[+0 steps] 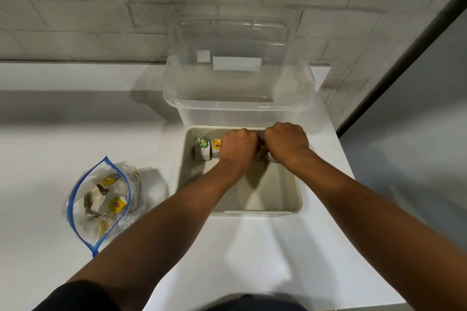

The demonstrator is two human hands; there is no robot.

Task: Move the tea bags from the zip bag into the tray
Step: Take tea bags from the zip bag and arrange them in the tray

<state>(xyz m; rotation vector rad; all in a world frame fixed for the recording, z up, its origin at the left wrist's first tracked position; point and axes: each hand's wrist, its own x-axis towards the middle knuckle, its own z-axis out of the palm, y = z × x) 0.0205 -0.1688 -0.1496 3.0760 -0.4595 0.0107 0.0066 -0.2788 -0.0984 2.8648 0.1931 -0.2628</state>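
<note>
A beige tray (252,211) sits on the white counter in front of me. At its far left two tea bags stand side by side, one with a green tag (202,149) and one with a yellow tag (216,148). My left hand (237,150) and my right hand (286,142) are knuckles-up over the tray's far side, close together, fingers curled down onto a tea bag (267,158) that shows between and under them. The fingertips are hidden. The open zip bag (101,199), clear with a blue zip rim, lies to the left and holds several tea bags.
A clear plastic box (237,98) stands directly behind the tray against the white brick wall. The counter's right edge (353,184) runs close beside the tray, with a grey floor beyond it.
</note>
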